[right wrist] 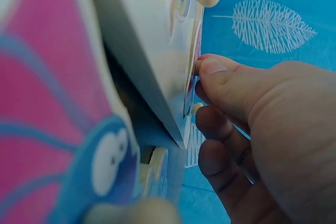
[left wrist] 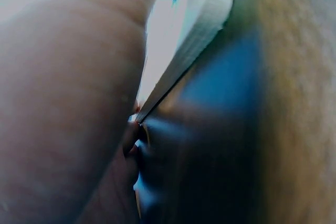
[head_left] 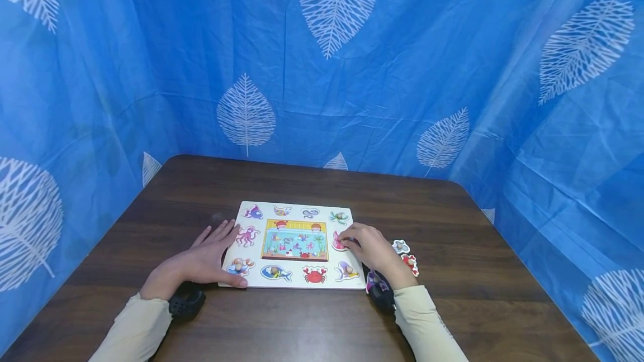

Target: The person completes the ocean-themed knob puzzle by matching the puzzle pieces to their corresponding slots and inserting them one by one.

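Note:
A white wooden knob puzzle board [head_left: 297,281] with sea animals lies flat on the table. My right hand [head_left: 371,242] is at its right side, thumb and index finger pinching the small wooden knob [right wrist: 197,67] of a pink puzzle piece [head_left: 338,241]. In the right wrist view that piece sits right at the board's face; the other fingers curl below. My left hand [head_left: 211,256] rests along the board's left edge, fingers spread and thumb stretched along the front corner. Knobbed pieces on the board include a blue-striped fish [head_left: 275,272], a purple-and-yellow fish [head_left: 347,271] and a green one [head_left: 339,217].
Right of the board lie a red piece [head_left: 410,264] and a pale piece [head_left: 401,247]. A purple-pink piece [head_left: 374,282] is partly hidden by the right wrist's black camera [head_left: 382,299]. Blue curtains with white leaves [head_left: 246,113] surround the dark wooden table [head_left: 282,323].

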A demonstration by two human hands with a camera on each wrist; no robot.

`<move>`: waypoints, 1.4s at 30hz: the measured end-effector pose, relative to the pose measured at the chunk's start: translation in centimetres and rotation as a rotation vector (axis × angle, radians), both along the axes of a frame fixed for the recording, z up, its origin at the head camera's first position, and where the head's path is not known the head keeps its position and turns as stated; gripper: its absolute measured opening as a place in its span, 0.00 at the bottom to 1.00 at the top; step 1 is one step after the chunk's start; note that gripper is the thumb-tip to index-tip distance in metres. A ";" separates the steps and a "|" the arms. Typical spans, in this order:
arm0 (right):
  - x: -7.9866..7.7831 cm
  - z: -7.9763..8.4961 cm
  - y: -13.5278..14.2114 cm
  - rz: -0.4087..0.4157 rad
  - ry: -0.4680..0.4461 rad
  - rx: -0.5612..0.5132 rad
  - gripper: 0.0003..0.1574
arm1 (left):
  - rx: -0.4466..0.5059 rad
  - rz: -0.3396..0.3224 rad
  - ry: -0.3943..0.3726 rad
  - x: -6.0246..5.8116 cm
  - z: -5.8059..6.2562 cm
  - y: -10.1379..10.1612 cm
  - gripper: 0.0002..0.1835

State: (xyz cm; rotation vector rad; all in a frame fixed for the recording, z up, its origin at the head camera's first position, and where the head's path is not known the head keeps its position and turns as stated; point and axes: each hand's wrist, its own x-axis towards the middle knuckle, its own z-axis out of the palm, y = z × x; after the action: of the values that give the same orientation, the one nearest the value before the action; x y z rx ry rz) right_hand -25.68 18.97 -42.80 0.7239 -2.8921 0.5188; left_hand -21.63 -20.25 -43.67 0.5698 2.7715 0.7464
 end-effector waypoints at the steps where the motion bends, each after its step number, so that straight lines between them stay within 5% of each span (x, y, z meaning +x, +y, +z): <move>1: 0.0 0.0 0.0 0.002 0.003 0.003 0.11 | 0.002 -0.001 0.001 0.0 0.0 0.0 0.73; 30: -0.2 -0.5 0.8 0.032 -0.011 -0.042 0.12 | 0.010 -0.002 0.009 0.0 -0.2 0.1 0.73; 42: -0.4 -0.8 0.9 -0.081 -0.075 -0.102 0.10 | 0.006 0.010 0.002 0.2 -0.1 0.2 0.74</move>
State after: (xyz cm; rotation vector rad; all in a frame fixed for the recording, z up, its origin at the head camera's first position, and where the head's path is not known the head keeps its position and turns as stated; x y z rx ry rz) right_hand -26.09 19.85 -43.60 0.5819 -2.9229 0.6911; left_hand -21.44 -20.08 -43.75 0.5585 2.7770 0.7572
